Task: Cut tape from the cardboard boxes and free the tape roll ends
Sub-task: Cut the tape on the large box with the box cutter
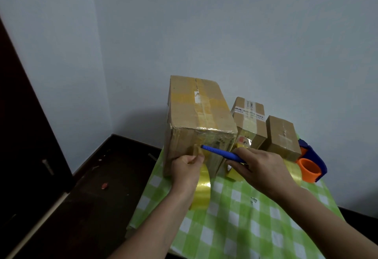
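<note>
Mid-cut: our left hand [187, 168] pinches the tape [196, 150] at the big box [196, 111] by the bench's [235, 217] left edge, our right hand [259, 166] grips the blue cutter [221, 152], and next we need a steady slice across.

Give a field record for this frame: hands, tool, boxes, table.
left hand: pinches yellow tape strip on front of large brown cardboard box
right hand: grips slim blue plastic cutter, tip at that strip
tape roll: yellow translucent, below left hand
other boxes: medium cardboard box, small cardboard box, right of large one
dispenser: blue-and-orange plastic, far right
surface: green-and-white checked cloth
</note>
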